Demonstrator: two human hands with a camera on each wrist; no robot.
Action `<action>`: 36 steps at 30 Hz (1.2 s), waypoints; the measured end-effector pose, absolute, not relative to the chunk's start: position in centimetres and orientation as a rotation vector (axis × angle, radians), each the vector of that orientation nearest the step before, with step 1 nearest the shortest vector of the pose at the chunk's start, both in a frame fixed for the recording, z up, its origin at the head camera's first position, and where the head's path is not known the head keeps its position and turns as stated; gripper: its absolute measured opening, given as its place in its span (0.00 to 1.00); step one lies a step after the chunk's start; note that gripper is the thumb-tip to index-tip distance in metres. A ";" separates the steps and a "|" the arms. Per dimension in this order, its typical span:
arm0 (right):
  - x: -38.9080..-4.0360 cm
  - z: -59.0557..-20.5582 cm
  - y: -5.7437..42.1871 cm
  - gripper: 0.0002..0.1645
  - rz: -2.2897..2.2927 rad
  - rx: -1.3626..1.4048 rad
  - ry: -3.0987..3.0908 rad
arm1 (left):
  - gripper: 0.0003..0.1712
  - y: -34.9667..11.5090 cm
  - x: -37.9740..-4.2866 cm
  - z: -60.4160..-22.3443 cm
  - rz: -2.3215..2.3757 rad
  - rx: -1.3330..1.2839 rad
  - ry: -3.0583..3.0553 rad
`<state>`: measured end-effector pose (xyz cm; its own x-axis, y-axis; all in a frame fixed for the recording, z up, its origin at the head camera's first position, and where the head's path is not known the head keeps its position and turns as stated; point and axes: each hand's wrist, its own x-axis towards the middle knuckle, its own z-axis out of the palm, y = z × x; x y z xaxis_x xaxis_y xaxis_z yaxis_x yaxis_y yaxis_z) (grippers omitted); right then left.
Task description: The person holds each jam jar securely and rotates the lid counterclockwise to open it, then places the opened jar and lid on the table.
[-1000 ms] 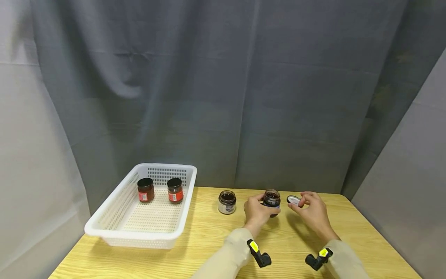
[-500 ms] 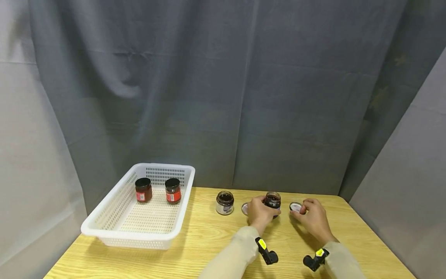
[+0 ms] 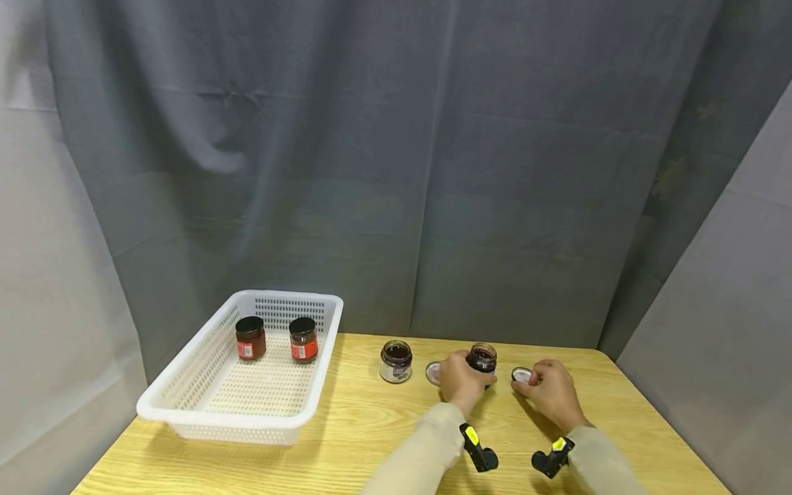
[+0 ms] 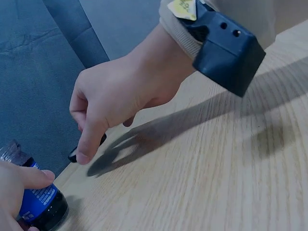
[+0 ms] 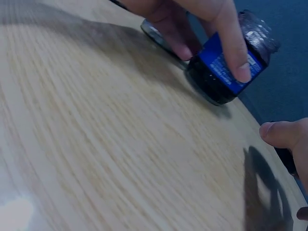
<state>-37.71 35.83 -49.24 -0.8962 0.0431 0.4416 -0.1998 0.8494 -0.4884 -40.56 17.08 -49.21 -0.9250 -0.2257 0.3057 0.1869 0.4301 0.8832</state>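
My left hand [image 3: 460,382] grips an open glass jar [image 3: 482,357] of dark contents. A blue label [image 5: 219,65] wraps that jar, and its base is right at the tabletop in the right wrist view. To the right, my right hand [image 3: 553,393] pinches a round lid [image 3: 522,375] by its edge, pale inside up, low over the table. The lid shows only as a dark edge [image 4: 73,155] in the left wrist view. Left of my left hand, a second lid [image 3: 432,373] lies inside up, partly hidden by the hand. Beside it stands another open jar [image 3: 396,362] with a whitish label.
A white perforated plastic basket [image 3: 225,417] stands on the left of the wooden table [image 3: 346,426]. Inside are two black-lidded jars, one on the left [image 3: 250,339] and one on the right [image 3: 303,341], with red labels. A grey curtain [image 3: 346,172] hangs behind the table.
My right hand has come down with the lid toward the table. My left hand has shifted slightly right, uncovering the second lid beside it. The view has drifted a little.
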 end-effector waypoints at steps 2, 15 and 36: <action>-37.7 -49.6 35.8 0.25 0.744 0.118 -2.588 | 0.26 17.2 -40.4 -49.2 -1.489 0.029 -2.316; -37.8 -50.4 35.2 0.25 0.713 0.129 -2.597 | 0.31 17.2 -40.9 -49.3 -1.449 -0.031 -2.391; -38.6 -50.3 34.5 0.23 0.688 0.106 -2.636 | 0.34 16.8 -41.2 -49.6 -1.511 -0.068 -2.340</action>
<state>-38.63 34.47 -50.34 -0.9122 0.0293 0.4086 -0.1740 0.8753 -0.4512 -41.18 16.84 -49.61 -0.9365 -0.1488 0.3176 0.2281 0.4294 0.8739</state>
